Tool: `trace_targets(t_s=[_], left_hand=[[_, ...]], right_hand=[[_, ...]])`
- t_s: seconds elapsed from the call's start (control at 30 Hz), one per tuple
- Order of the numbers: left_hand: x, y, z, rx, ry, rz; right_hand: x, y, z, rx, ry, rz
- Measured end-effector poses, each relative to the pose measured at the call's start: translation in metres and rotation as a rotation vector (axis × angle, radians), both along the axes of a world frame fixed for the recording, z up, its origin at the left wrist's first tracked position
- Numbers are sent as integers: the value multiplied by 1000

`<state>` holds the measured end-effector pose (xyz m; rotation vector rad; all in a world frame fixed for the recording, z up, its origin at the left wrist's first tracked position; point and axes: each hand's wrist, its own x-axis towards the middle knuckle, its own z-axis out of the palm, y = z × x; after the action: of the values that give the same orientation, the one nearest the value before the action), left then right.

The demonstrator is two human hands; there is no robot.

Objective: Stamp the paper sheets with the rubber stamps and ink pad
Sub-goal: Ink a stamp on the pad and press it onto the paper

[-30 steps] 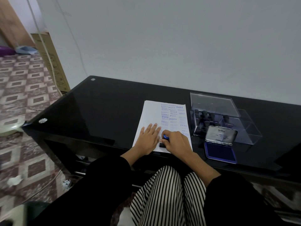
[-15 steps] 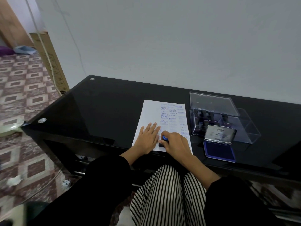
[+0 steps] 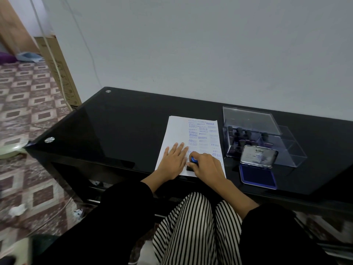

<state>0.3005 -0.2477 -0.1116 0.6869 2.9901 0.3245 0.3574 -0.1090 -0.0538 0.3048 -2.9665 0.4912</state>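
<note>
A white paper sheet (image 3: 178, 131), covered on its right half with several blue stamp prints, lies on the black glass table (image 3: 124, 127). My left hand (image 3: 173, 162) rests flat on the sheet's lower part, fingers straight. My right hand (image 3: 207, 166) grips a rubber stamp (image 3: 192, 163) with a blue knob and dark base, its base down on the paper near the bottom edge. To the right lies an open ink pad (image 3: 257, 174) with a blue pad and a raised metal lid. Behind it stands a clear plastic box (image 3: 254, 136) with several dark stamps inside.
The table's near edge runs just under my wrists, and my striped knees sit below it. A white wall closes the back. A cardboard box (image 3: 59, 71) leans at the left wall over a patterned tile floor. A pale green object (image 3: 9, 151) sits off the table's left corner.
The hands and stamp stay in the same spot on the paper. Only the camera view has shifted slightly.
</note>
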Motion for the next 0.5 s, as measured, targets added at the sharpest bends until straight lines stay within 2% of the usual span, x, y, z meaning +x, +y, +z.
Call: trace_targets(t_s=[0.3,0.5], left_hand=[[0,-1,2,-31,5,-8],[1,-1,2,25,4,-7]], right_hand=[[-10,3,7,-43,-82,7],[-14,2,7,-27,-90,15]])
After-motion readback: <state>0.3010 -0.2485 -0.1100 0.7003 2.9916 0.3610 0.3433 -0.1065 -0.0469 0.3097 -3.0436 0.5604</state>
